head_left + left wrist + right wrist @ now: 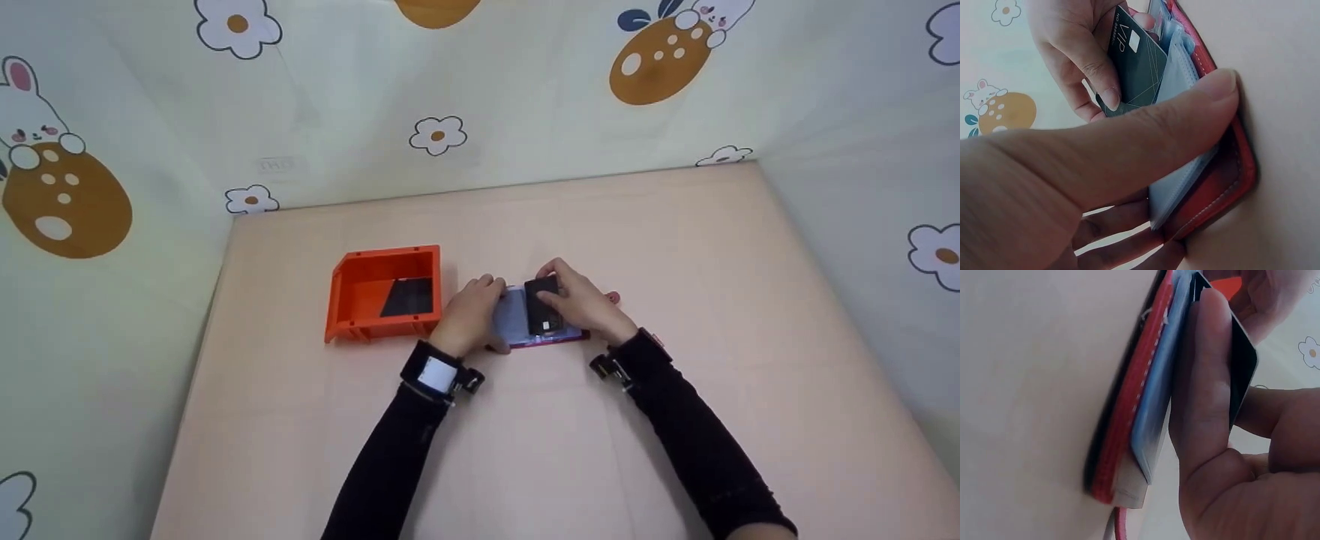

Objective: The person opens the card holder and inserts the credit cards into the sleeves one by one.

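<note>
A red card holder with clear plastic sleeves lies spread on the table. My left hand grips its left end, thumb along the near edge and fingers at the far side. Above the sleeves, my right hand pinches a black card between thumb and fingers. White "VIP" lettering and a small white square show on the card in the left wrist view. From the right wrist view, the card stands tilted beside the stacked sleeves, its lower edge partly hidden by my thumb.
Left of my left hand stands an orange bin with black cards inside. A pink strap comes out from the card holder's right end. A patterned cloth wall rises behind the table.
</note>
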`<state>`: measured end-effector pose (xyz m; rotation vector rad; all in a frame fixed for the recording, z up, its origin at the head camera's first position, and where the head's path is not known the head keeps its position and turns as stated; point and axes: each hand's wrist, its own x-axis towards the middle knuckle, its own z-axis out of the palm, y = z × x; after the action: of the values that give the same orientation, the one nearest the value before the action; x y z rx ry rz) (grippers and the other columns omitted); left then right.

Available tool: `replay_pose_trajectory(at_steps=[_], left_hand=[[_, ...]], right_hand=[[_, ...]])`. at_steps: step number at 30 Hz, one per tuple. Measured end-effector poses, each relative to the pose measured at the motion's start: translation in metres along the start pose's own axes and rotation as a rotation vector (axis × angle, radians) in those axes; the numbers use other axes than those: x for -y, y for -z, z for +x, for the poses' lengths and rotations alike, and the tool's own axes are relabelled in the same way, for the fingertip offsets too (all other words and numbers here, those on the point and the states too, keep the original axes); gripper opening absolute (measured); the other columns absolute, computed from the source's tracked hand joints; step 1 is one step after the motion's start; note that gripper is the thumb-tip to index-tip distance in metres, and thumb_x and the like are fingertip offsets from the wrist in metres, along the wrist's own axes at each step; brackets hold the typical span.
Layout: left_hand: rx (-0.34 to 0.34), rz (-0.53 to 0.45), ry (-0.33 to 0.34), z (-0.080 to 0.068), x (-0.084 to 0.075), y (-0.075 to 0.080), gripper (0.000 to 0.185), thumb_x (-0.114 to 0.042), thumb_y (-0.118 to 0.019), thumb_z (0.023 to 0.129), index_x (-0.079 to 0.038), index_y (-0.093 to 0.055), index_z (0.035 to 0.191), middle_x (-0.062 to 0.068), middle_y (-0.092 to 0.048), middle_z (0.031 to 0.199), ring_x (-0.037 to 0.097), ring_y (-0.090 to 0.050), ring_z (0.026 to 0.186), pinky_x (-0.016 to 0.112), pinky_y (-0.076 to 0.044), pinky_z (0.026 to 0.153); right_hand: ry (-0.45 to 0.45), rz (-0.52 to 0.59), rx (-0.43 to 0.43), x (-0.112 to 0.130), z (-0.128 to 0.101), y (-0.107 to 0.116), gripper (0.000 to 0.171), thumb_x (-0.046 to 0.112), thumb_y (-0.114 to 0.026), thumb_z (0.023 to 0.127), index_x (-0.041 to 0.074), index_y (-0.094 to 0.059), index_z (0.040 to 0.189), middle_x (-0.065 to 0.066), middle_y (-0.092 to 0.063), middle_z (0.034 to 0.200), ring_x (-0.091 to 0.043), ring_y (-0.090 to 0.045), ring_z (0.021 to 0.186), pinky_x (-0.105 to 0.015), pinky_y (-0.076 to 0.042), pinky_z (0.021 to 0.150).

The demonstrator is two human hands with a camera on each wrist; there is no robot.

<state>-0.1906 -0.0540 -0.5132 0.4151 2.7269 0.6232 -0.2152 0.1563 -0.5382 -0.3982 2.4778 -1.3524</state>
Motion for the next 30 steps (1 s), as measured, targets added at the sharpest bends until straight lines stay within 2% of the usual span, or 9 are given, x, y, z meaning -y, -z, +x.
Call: replay_pose_trajectory(at_steps=[4,8,12,14,19,25,30], left_hand=[[-0.002,-0.002,0.000,0.000,0.000,0.000,0.091,-0.019,-0.099,0.069,-0.006,-0.052,0.146,0.013,-0.059,0.137,0.028,-0.055,0.120,0.045,-0.050,0.109],[-0.005,0.003,-0.010,0.000,0.000,0.000,0.091,-0.019,-0.099,0.069,-0.006,-0.052,0.145,0.014,-0.059,0.137,0.029,-0.055,0.120,0.044,-0.050,0.109],[-0.006,0.009,-0.018,0.001,0.001,-0.001,0.089,-0.019,-0.099,0.068,-0.004,-0.054,0.143,0.014,-0.059,0.136,0.029,-0.055,0.119,0.043,-0.050,0.109],[-0.005,0.012,-0.023,0.001,0.001,0.000,0.087,-0.019,-0.098,0.069,-0.004,-0.055,0.142,0.015,-0.059,0.135,0.029,-0.055,0.119,0.043,-0.051,0.108],[-0.013,0.013,-0.028,0.001,0.001,-0.001,0.085,-0.018,-0.099,0.068,-0.004,-0.055,0.140,0.014,-0.060,0.133,0.029,-0.056,0.117,0.043,-0.051,0.108],[-0.007,0.020,0.001,0.000,0.001,-0.002,0.088,-0.019,-0.100,0.067,-0.006,-0.055,0.141,0.013,-0.060,0.134,0.029,-0.056,0.118,0.044,-0.051,0.108],[-0.015,0.040,-0.006,0.002,-0.001,-0.001,0.092,-0.020,-0.100,0.066,-0.006,-0.054,0.144,0.014,-0.060,0.137,0.029,-0.056,0.120,0.044,-0.050,0.109]], right_hand=[[0.019,-0.103,-0.044,0.002,-0.001,-0.002,0.025,0.013,-0.064,0.102,0.006,-0.051,0.123,-0.015,-0.066,0.101,-0.026,-0.059,0.092,-0.036,-0.046,0.082],[0.025,-0.191,-0.066,0.003,-0.002,-0.004,0.025,0.014,-0.065,0.101,0.003,-0.052,0.119,-0.021,-0.068,0.106,-0.030,-0.062,0.095,-0.044,-0.050,0.087],[-0.010,-0.237,-0.060,0.005,-0.003,-0.005,0.028,0.018,-0.066,0.101,0.001,-0.052,0.118,-0.026,-0.070,0.111,-0.033,-0.066,0.097,-0.047,-0.053,0.088],[-0.028,-0.251,-0.055,0.006,-0.004,-0.006,0.030,0.021,-0.067,0.101,0.001,-0.053,0.119,-0.028,-0.070,0.111,-0.035,-0.068,0.097,-0.047,-0.057,0.085],[-0.008,-0.293,-0.067,0.008,-0.005,-0.008,0.031,0.022,-0.069,0.101,0.001,-0.055,0.119,-0.030,-0.071,0.110,-0.041,-0.071,0.100,-0.050,-0.059,0.085],[-0.027,-0.289,-0.053,0.009,-0.005,-0.011,0.031,0.021,-0.071,0.099,0.000,-0.058,0.117,-0.027,-0.072,0.109,-0.038,-0.070,0.100,-0.049,-0.058,0.087],[-0.066,-0.279,-0.074,0.013,-0.006,-0.011,0.039,0.023,-0.072,0.098,-0.003,-0.052,0.120,-0.027,-0.070,0.108,-0.038,-0.071,0.096,-0.046,-0.060,0.081]])
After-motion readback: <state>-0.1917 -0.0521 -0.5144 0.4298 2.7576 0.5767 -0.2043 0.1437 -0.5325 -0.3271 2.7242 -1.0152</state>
